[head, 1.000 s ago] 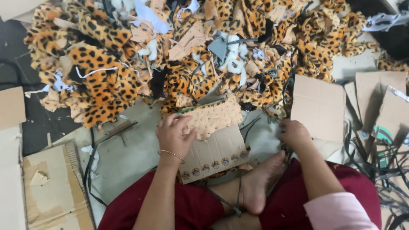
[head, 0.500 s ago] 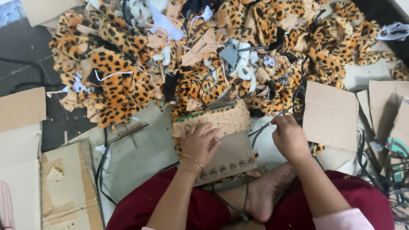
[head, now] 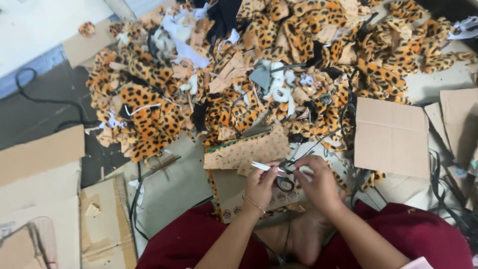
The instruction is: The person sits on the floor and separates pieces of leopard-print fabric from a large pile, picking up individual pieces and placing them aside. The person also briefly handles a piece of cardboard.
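We sit on the floor (head: 174,194) with our knees apart and both hands brought together over a tan, dotted fabric panel (head: 249,152) that lies just ahead of our bare foot (head: 303,239). Our left hand (head: 261,184) is closed in a pinch on the shank of a pair of scissors (head: 276,172), whose pale blades point left while a dark loop handle hangs below. Our right hand (head: 316,184) has its fingers curled and pressed together at the other side of the scissors, touching them; whether it also pinches a thread or a scrap, we cannot tell.

To do this well, we judge that the blades should stay low over the panel and pointed away from the foot and the left wrist with its thin bangle (head: 254,203), with the grip settled into the loops before any cut.

Room is tight. A broad heap of leopard-print scraps (head: 149,119) fills the far side of the floor and touches the panel's far edge. A flat cardboard sheet (head: 391,137) lies to the right, more cardboard (head: 40,164) along the left edge, and dark cords (head: 448,194) trail near the right knee. The barest stretch of floor is to the left of the panel.
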